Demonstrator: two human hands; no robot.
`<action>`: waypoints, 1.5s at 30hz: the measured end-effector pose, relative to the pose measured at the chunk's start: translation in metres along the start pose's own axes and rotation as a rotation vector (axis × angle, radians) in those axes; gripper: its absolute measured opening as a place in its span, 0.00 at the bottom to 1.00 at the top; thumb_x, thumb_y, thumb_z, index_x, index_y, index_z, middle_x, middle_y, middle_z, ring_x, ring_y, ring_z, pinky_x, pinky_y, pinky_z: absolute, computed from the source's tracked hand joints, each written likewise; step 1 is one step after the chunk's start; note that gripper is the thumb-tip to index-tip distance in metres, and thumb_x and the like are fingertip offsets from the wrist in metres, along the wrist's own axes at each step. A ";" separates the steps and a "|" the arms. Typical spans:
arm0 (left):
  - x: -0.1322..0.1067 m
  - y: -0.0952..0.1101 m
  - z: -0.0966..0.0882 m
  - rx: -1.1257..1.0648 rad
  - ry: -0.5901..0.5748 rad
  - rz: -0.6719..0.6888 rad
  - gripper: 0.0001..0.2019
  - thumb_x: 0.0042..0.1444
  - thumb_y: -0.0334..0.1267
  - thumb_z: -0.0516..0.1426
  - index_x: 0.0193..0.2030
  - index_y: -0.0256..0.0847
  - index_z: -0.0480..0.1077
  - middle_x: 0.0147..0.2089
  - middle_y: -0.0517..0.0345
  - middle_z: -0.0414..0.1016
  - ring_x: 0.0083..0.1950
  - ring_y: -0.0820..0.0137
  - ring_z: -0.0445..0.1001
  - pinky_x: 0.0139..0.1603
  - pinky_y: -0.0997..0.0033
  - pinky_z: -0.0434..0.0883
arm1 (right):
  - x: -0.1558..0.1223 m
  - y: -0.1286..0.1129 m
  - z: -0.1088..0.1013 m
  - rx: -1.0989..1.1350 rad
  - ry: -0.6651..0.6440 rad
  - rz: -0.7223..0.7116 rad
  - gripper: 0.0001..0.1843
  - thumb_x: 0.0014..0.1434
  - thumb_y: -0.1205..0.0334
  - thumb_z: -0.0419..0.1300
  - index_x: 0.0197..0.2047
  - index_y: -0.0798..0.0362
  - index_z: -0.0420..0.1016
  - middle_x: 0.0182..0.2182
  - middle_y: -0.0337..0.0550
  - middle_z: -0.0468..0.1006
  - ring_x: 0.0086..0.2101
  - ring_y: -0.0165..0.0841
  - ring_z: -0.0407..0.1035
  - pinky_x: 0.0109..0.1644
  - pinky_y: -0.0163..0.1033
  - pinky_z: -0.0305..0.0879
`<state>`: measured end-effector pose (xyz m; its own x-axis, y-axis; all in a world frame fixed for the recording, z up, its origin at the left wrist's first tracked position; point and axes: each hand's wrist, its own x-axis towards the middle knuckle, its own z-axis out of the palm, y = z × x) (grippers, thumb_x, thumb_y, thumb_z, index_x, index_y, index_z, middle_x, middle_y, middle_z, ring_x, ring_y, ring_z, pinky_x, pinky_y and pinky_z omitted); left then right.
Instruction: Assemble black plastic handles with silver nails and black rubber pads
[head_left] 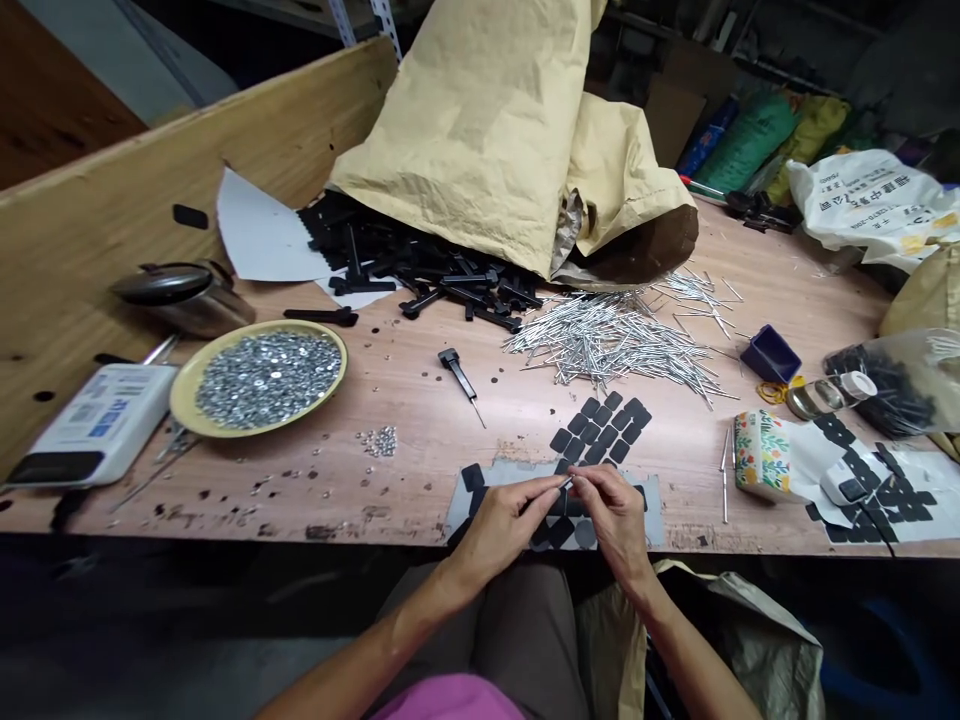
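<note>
Both hands are engaged at the near edge of the tabletop (420,475). The left hand (504,525) is pinched, thumb against forefinger, on one end of a slim piece (568,481); the right hand (616,512) is likewise closed on its other end, fingertips almost meeting. The piece is too small and too covered by the fingers for its exact form to be certified. It is held above a grey sheet (652,510) bearing dark pads (473,477), part of which the hands hide.

Step in hand, in the inspector's judgement: close fingertip handling of this single piece, held off the surface. The next move calls for a steady two-sided pinch, the ends kept in line, and light pressure, as a part this slight could slip down among the pads.

Directly ahead, more pads stand in slanting rows (600,430). Beyond them lies a loose heap of metal rods (615,335). One black part (457,372) with a thin pin projecting lies apart, left of the heap. Farther left, a yellow bowl (177,402) holds small metal discs (270,380), with a scattered cluster (380,441) of small bits near it
</note>
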<state>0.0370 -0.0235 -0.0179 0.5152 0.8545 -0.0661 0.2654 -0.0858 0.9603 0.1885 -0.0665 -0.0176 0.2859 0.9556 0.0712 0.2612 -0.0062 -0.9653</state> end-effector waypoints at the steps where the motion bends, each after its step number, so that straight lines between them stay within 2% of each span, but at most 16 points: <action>1: 0.001 0.000 -0.001 -0.045 -0.024 -0.050 0.18 0.58 0.41 0.50 0.48 0.38 0.74 0.28 0.58 0.79 0.28 0.70 0.75 0.28 0.73 0.73 | 0.000 0.000 -0.001 -0.013 -0.009 -0.024 0.08 0.56 0.59 0.59 0.34 0.48 0.80 0.26 0.40 0.76 0.27 0.31 0.71 0.32 0.35 0.67; 3: 0.001 0.002 -0.002 -0.105 -0.063 -0.114 0.19 0.57 0.42 0.50 0.49 0.37 0.74 0.20 0.62 0.74 0.20 0.74 0.68 0.20 0.76 0.67 | 0.000 0.000 -0.004 -0.008 -0.026 -0.014 0.08 0.56 0.59 0.59 0.35 0.48 0.79 0.26 0.40 0.76 0.27 0.31 0.71 0.32 0.35 0.67; 7: 0.002 0.009 -0.001 -0.108 -0.061 -0.118 0.18 0.55 0.41 0.51 0.46 0.36 0.75 0.22 0.61 0.74 0.19 0.76 0.65 0.20 0.77 0.65 | 0.000 0.003 -0.007 0.044 -0.016 0.092 0.09 0.55 0.56 0.60 0.33 0.50 0.79 0.26 0.40 0.76 0.25 0.30 0.71 0.30 0.34 0.68; 11: 0.004 0.018 0.002 -0.076 -0.039 -0.070 0.17 0.55 0.39 0.51 0.47 0.38 0.75 0.32 0.57 0.80 0.28 0.70 0.74 0.28 0.73 0.72 | 0.000 0.003 -0.008 0.074 0.036 0.149 0.12 0.54 0.53 0.60 0.34 0.52 0.78 0.27 0.39 0.74 0.23 0.28 0.69 0.28 0.33 0.67; 15: 0.007 0.021 0.005 -0.058 -0.020 -0.012 0.15 0.55 0.37 0.52 0.45 0.41 0.76 0.41 0.57 0.81 0.39 0.67 0.78 0.40 0.70 0.74 | -0.001 0.000 -0.008 0.035 0.062 0.104 0.13 0.56 0.52 0.58 0.33 0.53 0.78 0.27 0.40 0.73 0.23 0.27 0.68 0.28 0.33 0.66; 21: 0.006 0.014 0.010 0.038 0.014 0.081 0.14 0.56 0.34 0.51 0.45 0.42 0.76 0.44 0.57 0.79 0.42 0.67 0.79 0.43 0.71 0.75 | -0.004 0.001 -0.008 0.017 0.052 0.073 0.14 0.57 0.53 0.56 0.34 0.53 0.78 0.26 0.40 0.73 0.23 0.28 0.69 0.27 0.32 0.65; 26: 0.001 0.006 0.014 0.283 0.055 0.200 0.15 0.59 0.33 0.50 0.48 0.44 0.73 0.45 0.57 0.79 0.43 0.69 0.78 0.44 0.72 0.75 | -0.001 0.005 -0.012 0.065 0.011 0.056 0.10 0.55 0.56 0.60 0.34 0.51 0.79 0.26 0.40 0.74 0.25 0.28 0.70 0.29 0.32 0.67; 29: -0.002 0.005 0.014 0.463 0.056 0.282 0.15 0.60 0.32 0.49 0.50 0.43 0.72 0.43 0.56 0.80 0.39 0.70 0.79 0.39 0.74 0.75 | 0.001 0.008 -0.018 0.145 -0.039 0.124 0.08 0.50 0.55 0.64 0.31 0.50 0.80 0.25 0.39 0.75 0.25 0.28 0.70 0.30 0.33 0.68; 32: -0.004 0.006 0.012 0.620 0.026 0.356 0.15 0.61 0.32 0.47 0.50 0.42 0.71 0.34 0.57 0.80 0.31 0.72 0.78 0.31 0.77 0.73 | 0.004 0.007 -0.027 0.244 -0.126 0.281 0.11 0.45 0.52 0.67 0.30 0.50 0.80 0.25 0.39 0.78 0.24 0.30 0.73 0.31 0.35 0.71; 36: -0.003 0.006 0.008 0.715 -0.040 0.421 0.15 0.62 0.31 0.46 0.49 0.43 0.71 0.27 0.60 0.76 0.25 0.75 0.74 0.24 0.81 0.68 | 0.007 0.001 -0.038 0.277 -0.277 0.447 0.17 0.42 0.49 0.68 0.32 0.51 0.81 0.27 0.41 0.80 0.28 0.35 0.76 0.36 0.39 0.73; 40: -0.001 0.005 0.007 0.729 -0.064 0.448 0.15 0.63 0.32 0.46 0.50 0.43 0.70 0.28 0.60 0.75 0.26 0.75 0.73 0.25 0.81 0.67 | 0.010 -0.003 -0.046 0.248 -0.325 0.479 0.18 0.43 0.48 0.67 0.33 0.52 0.80 0.25 0.41 0.81 0.30 0.36 0.77 0.38 0.41 0.74; 45: 0.000 0.002 0.007 0.684 -0.118 0.484 0.16 0.62 0.32 0.46 0.52 0.44 0.69 0.29 0.59 0.76 0.28 0.75 0.74 0.28 0.81 0.69 | 0.010 0.002 -0.046 0.231 -0.314 0.467 0.18 0.39 0.48 0.69 0.28 0.53 0.78 0.22 0.39 0.79 0.26 0.35 0.76 0.33 0.38 0.74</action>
<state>0.0433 -0.0273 -0.0180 0.7707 0.5880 0.2457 0.4089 -0.7520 0.5171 0.2348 -0.0702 -0.0072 0.0275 0.9085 -0.4170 -0.0430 -0.4157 -0.9085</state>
